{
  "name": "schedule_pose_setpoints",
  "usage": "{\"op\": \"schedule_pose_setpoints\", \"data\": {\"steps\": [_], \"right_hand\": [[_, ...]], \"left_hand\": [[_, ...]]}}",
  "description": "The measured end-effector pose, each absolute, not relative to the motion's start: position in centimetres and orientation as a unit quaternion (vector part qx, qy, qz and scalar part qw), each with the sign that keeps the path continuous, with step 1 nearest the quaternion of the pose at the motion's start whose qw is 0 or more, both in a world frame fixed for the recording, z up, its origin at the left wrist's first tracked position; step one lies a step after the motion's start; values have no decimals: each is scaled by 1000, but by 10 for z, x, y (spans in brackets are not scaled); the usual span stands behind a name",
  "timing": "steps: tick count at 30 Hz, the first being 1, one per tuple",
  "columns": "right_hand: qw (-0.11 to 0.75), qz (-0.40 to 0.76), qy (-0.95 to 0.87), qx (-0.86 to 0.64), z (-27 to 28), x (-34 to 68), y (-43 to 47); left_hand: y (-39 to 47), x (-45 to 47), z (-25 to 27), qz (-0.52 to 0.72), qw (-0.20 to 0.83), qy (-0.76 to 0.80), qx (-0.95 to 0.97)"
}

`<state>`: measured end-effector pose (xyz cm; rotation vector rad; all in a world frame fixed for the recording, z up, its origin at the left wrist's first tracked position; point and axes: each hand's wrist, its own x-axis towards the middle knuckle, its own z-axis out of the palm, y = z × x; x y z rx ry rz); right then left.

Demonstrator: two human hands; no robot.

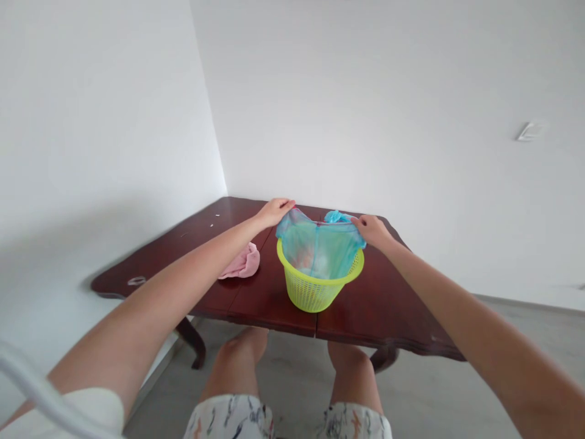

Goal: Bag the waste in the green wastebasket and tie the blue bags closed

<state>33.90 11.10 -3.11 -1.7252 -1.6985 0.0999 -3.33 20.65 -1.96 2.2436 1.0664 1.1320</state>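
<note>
Blue sheer fabric [336, 247] | between left hand [275, 212], right hand [372, 230] | over basket [308, 296]

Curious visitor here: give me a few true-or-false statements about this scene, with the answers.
1. The left hand and right hand both hold the sheer blue fabric. True.
2. The yellow-green basket stands on the table. True.
3. The blue fabric lies flat on the table. False: it is held up at the basket.
4. The pink cloth is right of the basket. False: it is left of it.
</note>
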Motion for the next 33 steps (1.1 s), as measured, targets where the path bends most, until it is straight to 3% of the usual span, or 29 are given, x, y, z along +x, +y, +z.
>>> {"op": "schedule_pose_setpoints", "data": {"steps": [6,11,13,16,19,22,28,30,33], "right_hand": [[418,-9,-655,-630,20,325,122],[538,-84,-729,-414,20,317,49],[592,-50,-710,-378,14,317,11],[649,127,-615,-429,7,322,-40],[603,334,-531,-492,3,334,-77],[517,454,-507,-520,-3,344,-98],[354,497,-582,-537,-20,335,-115],[335,479,-611,-534,-25,331,-117],[351,453,-626,-529,-30,328,-118]], "left_hand": [[207,-17,41,460,167,345,801],[133,-29,56,578,267,207,743],[95,-41,54,604,321,191,704],[43,-66,45,581,391,241,672],[5,-94,25,443,419,314,728],[-12,-117,-2,298,395,344,798],[-7,-136,-36,314,124,407,849],[-5,-138,-34,333,101,413,842],[-9,-142,-20,294,159,430,839]]}}
